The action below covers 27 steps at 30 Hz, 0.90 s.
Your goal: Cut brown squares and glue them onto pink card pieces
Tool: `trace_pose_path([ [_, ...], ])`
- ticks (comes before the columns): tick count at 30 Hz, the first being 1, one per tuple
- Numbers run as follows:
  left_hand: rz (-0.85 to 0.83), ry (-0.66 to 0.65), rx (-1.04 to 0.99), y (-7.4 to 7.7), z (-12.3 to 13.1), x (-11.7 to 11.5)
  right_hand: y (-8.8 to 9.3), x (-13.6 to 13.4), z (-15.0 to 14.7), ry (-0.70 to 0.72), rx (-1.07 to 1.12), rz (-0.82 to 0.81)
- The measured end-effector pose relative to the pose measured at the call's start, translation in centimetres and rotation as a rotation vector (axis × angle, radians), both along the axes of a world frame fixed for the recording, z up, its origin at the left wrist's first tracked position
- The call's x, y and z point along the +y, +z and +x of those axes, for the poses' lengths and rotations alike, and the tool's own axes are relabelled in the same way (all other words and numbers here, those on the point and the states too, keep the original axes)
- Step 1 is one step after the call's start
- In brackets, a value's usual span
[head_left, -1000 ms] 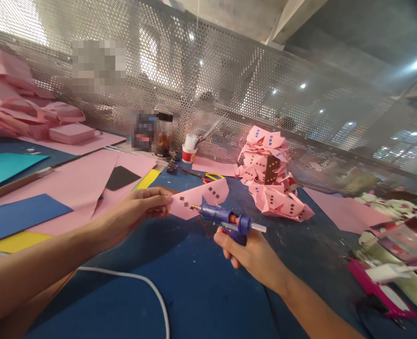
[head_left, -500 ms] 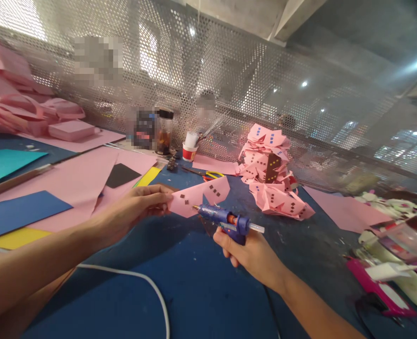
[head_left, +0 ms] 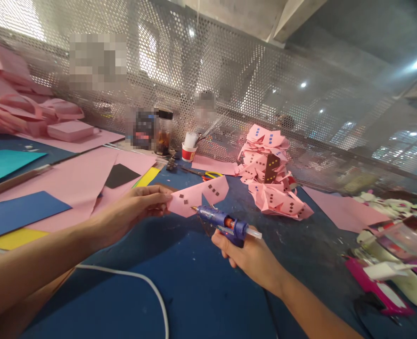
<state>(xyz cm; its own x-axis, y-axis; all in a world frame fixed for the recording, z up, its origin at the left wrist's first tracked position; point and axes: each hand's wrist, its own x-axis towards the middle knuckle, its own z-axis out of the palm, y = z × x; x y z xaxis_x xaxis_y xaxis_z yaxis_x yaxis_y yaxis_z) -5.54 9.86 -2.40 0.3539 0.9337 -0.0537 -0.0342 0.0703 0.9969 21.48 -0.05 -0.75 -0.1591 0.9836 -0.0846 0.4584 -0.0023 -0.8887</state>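
Note:
My left hand (head_left: 150, 200) pinches the left end of a pink foam sheet piece (head_left: 190, 200) that has small dark squares on it and a notch in its lower edge. In my right hand (head_left: 238, 249) is a blue hot glue gun (head_left: 217, 219), its nozzle pointing left at the piece's lower edge. A clear glue stick (head_left: 254, 232) sticks out of the gun's back end. Whether the nozzle touches the piece I cannot tell. Behind them to the right rises a pile of similar pink pieces (head_left: 265, 165) with dark, blue and yellow squares.
Pink sheets (head_left: 63, 181), a blue sheet (head_left: 20, 214) and a teal sheet (head_left: 6, 165) lie left. Yellow-handled scissors (head_left: 211, 175), a red-and-white cup (head_left: 189, 151) and a jar (head_left: 164, 134) stand at the back. A white cable (head_left: 148, 282) crosses in front. A pink power strip (head_left: 378, 287) lies right.
Almost nothing differs. The view has shifted very slightly; both hands keep the same hold on the pink piece and the glue gun.

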Motion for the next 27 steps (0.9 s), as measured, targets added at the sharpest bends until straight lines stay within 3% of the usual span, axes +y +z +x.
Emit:
trace_pose_path([
  [5, -0.029, 0.002, -0.016, 0.0, 0.1, 0.1, 0.4, -0.1, -0.1, 0.023, -0.087, 0.085],
  [15, -0.068, -0.031, -0.060, -0.3, -0.1, 0.2, -0.3, 0.2, 0.0, 0.153, -0.425, 0.562],
  [27, -0.056, -0.043, -0.080, 0.6, 0.0, -0.5, -1.0, 0.3, 0.5, 0.152, -0.581, 0.746],
])
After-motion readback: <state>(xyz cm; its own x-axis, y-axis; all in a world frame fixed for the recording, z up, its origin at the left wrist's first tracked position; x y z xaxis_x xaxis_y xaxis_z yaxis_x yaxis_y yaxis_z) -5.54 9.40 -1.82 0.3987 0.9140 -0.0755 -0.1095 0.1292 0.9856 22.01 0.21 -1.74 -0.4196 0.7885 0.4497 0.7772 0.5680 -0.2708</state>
